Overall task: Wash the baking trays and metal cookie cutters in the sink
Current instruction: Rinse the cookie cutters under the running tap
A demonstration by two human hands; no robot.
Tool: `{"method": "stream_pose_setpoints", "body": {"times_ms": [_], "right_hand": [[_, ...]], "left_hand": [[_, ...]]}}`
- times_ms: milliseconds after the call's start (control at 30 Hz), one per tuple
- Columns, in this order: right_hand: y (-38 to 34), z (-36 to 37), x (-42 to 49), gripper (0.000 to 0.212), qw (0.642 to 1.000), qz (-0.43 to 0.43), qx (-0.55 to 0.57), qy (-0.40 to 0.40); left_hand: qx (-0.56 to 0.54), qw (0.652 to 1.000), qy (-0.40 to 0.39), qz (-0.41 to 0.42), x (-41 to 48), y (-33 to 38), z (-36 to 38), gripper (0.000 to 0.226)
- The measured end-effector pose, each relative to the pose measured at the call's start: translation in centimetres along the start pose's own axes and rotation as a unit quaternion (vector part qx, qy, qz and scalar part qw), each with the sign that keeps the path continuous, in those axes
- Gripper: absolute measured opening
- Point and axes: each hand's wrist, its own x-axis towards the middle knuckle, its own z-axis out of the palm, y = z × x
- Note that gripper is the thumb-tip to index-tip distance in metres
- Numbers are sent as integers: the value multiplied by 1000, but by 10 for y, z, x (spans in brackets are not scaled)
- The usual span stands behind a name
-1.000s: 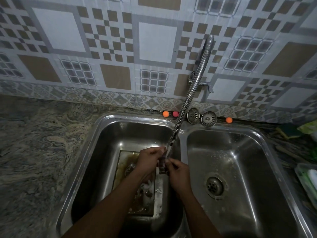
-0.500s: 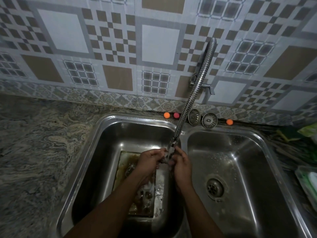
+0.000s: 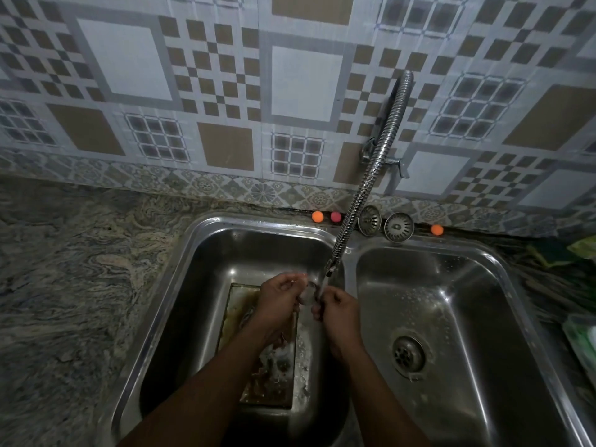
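A small metal cookie cutter (image 3: 308, 293) was held under the running hose tap (image 3: 354, 201), over the sink's (image 3: 258, 222) left basin. The left hand (image 3: 280, 298) and right hand (image 3: 338, 309) each pinched it with curled fingers. They had drawn slightly apart since a moment earlier, probably turning it to rinse. Below, the baking tray (image 3: 237, 317) lay brown-stained and apparently still unwashed.
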Motion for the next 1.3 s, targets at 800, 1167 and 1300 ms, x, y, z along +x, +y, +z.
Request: {"method": "stream_pose_setpoints", "body": {"times_ms": [800,1167,1300], "right_hand": [[-29,-11,-1,19,993,-106,-21,-47],[-42,-32,-12,32,978,-197,-67,-28],[-25,-43,-5,24,978,-163,-110,74]], "left_hand": [[290,945,-24,150,-1,-13,3,25],[178,978,-39,104,-6,-3,36,11],[152,982,-73,87,-18,-9,44,16]]}}
